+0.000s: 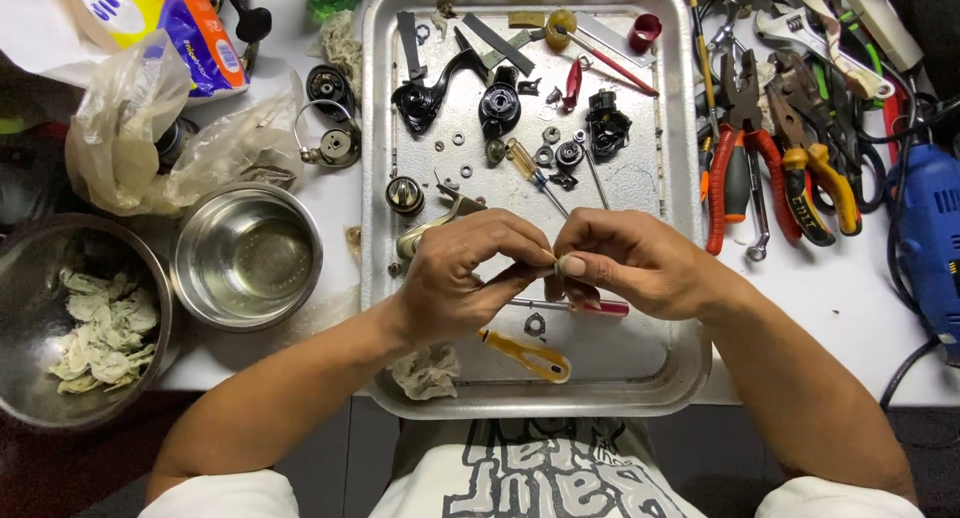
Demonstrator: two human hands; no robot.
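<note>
Over the metal tray point(385, 128), so dropped bits stay caught, the left hand point(455, 278) and right hand point(625, 263) pinch together on a tiny part point(556, 266), with the yellow-handled screwdriver point(525, 354) at six o'clock.

A soft yellow, orange and blue plastic package point(165, 23) lies at the table's far-left corner.

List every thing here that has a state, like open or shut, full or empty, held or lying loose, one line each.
Left hand: pinched shut on a small part, too small to identify.
Right hand: pinched on the same part.
Smaller steel bowl: upright, holds clear liquid.
Larger steel bowl: upright, holds crumpled wipes.
Yellow-handled tool: lying loose in the metal tray.
Red-handled pliers: lying loose beside the tray, handles spread.
</note>
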